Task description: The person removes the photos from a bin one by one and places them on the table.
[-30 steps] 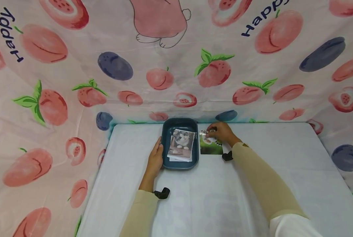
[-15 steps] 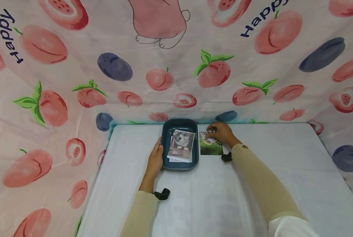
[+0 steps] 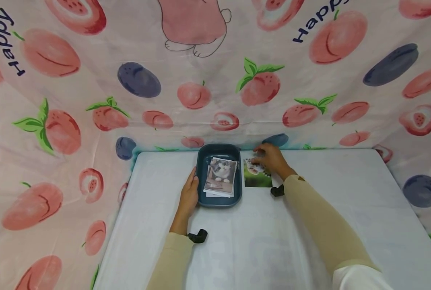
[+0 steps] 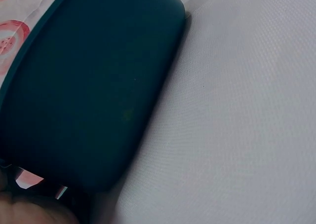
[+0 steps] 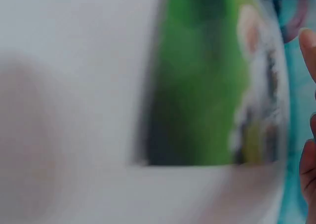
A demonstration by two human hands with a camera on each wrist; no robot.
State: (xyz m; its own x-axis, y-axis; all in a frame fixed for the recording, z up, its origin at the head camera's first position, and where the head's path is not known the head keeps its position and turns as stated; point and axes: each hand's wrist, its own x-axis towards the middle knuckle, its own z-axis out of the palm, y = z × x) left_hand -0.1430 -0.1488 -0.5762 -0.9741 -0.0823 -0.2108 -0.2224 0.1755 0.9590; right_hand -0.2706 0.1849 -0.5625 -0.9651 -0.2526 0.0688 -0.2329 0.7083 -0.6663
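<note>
In the head view a dark blue-green rectangular tray (image 3: pixel 219 204) stands at the table's back edge. Inside it lies a small stack of photo cards, the top one a grey-and-white cat photo (image 3: pixel 220 175). My left hand (image 3: pixel 189 197) rests along the tray's left side, its fingers fairly straight against the outer wall. To the right of the tray lies a green photo card (image 3: pixel 257 179) with a black-and-white pattern near its top. My right hand (image 3: pixel 273 159) hovers at that card's upper edge; in the right wrist view its fingertips (image 5: pixel 308 41) appear clear of the card.
A white-covered table (image 3: pixel 237 249) spreads toward me. Behind it hangs a fruit-printed cloth (image 3: pixel 208 72), which meets the table's back edge close to the tray and right hand. Black wrist cameras (image 3: pixel 198 236) sit on both wrists.
My right hand has shifted slightly up and away from the green card's top edge, and its fingers have spread. The tray, the left hand and the cards have stayed in place.
</note>
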